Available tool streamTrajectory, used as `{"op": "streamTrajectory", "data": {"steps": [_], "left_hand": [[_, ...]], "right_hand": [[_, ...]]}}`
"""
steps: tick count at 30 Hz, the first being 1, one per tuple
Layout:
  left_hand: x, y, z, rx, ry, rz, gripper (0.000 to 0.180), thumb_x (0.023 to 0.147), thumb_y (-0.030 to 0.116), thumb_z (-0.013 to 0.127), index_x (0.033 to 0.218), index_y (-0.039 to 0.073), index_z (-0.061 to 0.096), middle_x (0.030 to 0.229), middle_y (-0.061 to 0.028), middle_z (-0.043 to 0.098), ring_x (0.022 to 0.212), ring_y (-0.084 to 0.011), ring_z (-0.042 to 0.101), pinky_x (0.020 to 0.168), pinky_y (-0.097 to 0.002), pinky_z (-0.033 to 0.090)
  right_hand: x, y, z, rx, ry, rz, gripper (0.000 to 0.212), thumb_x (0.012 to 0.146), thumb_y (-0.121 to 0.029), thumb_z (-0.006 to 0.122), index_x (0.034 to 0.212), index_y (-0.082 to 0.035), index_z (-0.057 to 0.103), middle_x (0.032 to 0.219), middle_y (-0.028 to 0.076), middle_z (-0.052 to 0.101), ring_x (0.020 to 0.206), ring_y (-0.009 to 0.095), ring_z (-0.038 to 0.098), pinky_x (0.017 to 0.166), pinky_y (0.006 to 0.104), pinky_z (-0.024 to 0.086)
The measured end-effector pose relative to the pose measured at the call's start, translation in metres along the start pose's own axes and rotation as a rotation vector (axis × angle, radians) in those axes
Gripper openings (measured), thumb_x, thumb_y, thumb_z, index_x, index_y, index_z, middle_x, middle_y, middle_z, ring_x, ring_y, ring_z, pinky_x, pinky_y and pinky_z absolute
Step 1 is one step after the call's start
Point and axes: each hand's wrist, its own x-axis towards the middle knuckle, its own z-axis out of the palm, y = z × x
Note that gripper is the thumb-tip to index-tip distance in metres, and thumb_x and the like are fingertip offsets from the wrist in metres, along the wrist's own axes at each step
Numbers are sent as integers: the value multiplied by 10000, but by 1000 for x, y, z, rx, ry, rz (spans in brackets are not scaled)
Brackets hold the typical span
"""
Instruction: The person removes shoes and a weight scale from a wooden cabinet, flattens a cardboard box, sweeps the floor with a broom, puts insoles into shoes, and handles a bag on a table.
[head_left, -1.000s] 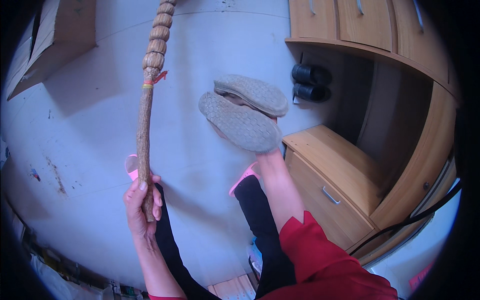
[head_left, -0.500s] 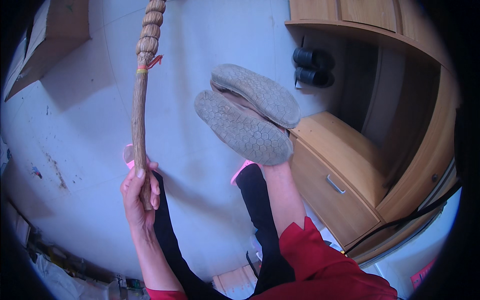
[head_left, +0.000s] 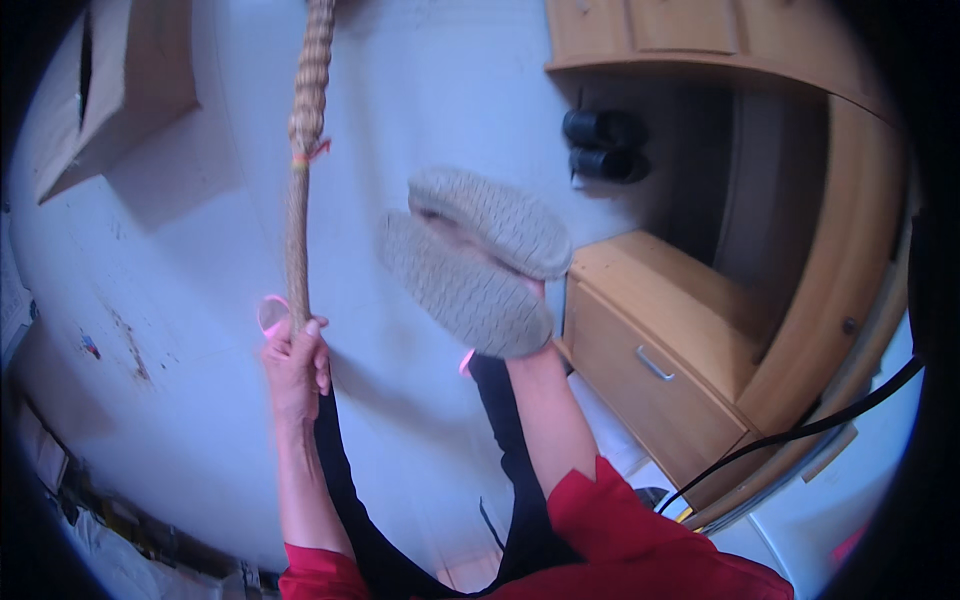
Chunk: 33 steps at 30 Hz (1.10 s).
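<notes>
My left hand [head_left: 297, 360] is closed round the lower end of a broom's wooden handle [head_left: 298, 240]. The broom's bound straw neck [head_left: 313, 85] runs up out of the picture, and its sweeping end is not in view. At centre right, my right hand [head_left: 540, 288] carries a pair of shoes [head_left: 465, 285]. Their grey patterned soles face up towards me and lie side by side. The shoes cover most of that hand, so its fingers are hidden.
On the right stands a wooden cabinet [head_left: 640, 400] with a drawer and an open bay. Black shoes [head_left: 605, 145] lie by that bay. A cardboard box [head_left: 140, 95] is at the far left. A black cable [head_left: 800, 430] crosses at lower right; clutter [head_left: 130, 560] lies at lower left.
My left hand and the broom have shifted slightly right, and the grip is nearer the handle's end. The shoes in my right hand have moved a little left and lower in the picture.
</notes>
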Motion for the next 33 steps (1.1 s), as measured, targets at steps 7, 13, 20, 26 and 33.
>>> {"op": "streamTrajectory", "data": {"steps": [7,13,20,26,33], "left_hand": [[-170,44,8,-65,-1,-102,152,822,136,614,747,42,522,475,2,460,307,-61,395,266,-185,285],[-321,110,-24,-50,-48,-287,135,818,106,602,731,43,519,503,-11,488,330,-71,431,269,-199,315],[-377,164,-45,26,-192,-399,163,828,141,556,727,14,535,552,-31,525,367,-100,484,290,-219,348],[-354,174,-51,333,-338,-356,283,822,173,551,623,-28,537,509,-95,532,385,-182,529,309,-254,370],[-343,199,-58,822,-417,-218,306,754,259,590,616,-14,579,550,-105,560,441,-184,521,417,-305,385]], "right_hand": [[-138,-21,115,-412,-19,-151,431,911,-320,449,1239,-48,382,1198,157,443,1084,259,451,903,396,414],[-242,-47,221,-715,-35,-173,269,901,-258,484,1041,-28,500,957,124,550,842,216,518,734,340,443],[-308,-4,359,-1743,43,-648,316,877,-254,540,697,0,485,557,16,408,561,99,358,503,252,334],[-351,25,401,-1725,-77,-675,255,842,-189,576,715,-5,453,574,19,374,577,66,332,501,248,315],[-389,37,430,-1771,-280,-677,178,789,-162,585,757,-18,486,586,124,497,522,235,507,514,335,394]]}}
